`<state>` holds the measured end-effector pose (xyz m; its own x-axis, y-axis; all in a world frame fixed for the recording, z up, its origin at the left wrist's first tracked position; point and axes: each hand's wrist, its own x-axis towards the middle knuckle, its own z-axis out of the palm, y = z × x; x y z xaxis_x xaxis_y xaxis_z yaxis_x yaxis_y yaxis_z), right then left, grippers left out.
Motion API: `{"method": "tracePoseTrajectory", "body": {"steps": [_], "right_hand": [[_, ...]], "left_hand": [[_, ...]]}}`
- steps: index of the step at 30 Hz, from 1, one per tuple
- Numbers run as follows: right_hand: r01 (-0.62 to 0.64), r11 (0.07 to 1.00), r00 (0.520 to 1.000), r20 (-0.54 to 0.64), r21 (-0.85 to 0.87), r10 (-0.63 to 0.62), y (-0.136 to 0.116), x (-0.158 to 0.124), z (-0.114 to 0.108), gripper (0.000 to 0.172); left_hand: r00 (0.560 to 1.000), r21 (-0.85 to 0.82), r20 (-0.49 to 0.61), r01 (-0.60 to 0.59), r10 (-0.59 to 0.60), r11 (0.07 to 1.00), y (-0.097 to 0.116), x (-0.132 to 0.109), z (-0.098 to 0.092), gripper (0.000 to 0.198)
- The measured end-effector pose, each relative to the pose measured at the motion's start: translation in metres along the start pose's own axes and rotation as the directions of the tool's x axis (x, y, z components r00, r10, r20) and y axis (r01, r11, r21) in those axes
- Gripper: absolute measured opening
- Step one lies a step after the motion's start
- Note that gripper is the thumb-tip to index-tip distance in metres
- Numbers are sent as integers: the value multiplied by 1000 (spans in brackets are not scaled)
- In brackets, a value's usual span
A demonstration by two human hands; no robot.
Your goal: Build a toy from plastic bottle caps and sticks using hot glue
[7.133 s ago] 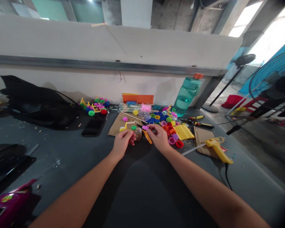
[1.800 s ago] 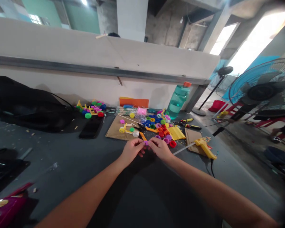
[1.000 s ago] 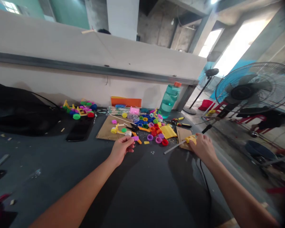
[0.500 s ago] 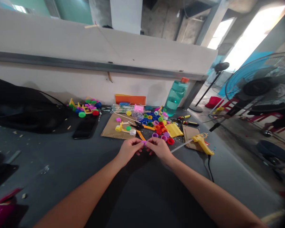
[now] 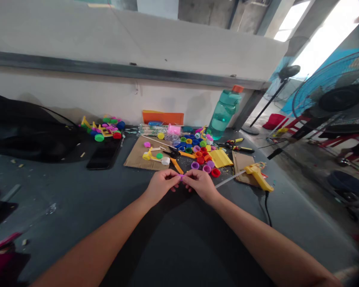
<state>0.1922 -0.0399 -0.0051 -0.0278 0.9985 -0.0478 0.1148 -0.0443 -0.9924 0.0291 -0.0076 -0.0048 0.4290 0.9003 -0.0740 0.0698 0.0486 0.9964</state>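
Note:
Between the fingertips of both hands is a small purple piece (image 5: pixel 181 177), mostly covered, its exact kind too small to make out. My left hand (image 5: pixel 164 184) pinches it from the left, and my right hand (image 5: pixel 200 184) pinches it from the right. Just beyond my fingers lie orange-handled pliers (image 5: pixel 177 166). Past my left hand, a cardboard sheet (image 5: pixel 134 158) carries a yellow, green and white assembled piece (image 5: pixel 155 156) and a pink piece (image 5: pixel 146 144). Colourful bottle caps (image 5: pixel 200 160) cluster beyond my right hand.
A yellow glue gun (image 5: pixel 259 175) with a cord rests on cardboard at the right. A teal bottle (image 5: pixel 224 113) stands at the back. At the left are a black phone (image 5: pixel 103 155), several assembled cap toys (image 5: pixel 104 129) and a black bag (image 5: pixel 24 131). A fan (image 5: pixel 335 97) stands beyond the table.
The camera view has tilted down and shifted slightly, so the background sits higher. Both hands keep their pinch on the purple piece, with the fingers only slightly shifted.

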Motion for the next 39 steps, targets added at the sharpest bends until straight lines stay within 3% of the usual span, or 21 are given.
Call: {"method": "tracePoseTrajectory", "body": {"steps": [16,25,39], "right_hand": [[-40,998,999,2,-48,40,2,0,3,23],[34,995,999,21,-91,-32,1,0,-1,25],[17,992,999,34,-126,-13,6,1,2,26]], "left_hand": [[1000,-27,8,17,-17,999,3,-1,0,19],[1000,-13,5,22,-22,1000,0,0,1,20],[1000,6,-10,22,-22,1000,0,1,1,20]]}}
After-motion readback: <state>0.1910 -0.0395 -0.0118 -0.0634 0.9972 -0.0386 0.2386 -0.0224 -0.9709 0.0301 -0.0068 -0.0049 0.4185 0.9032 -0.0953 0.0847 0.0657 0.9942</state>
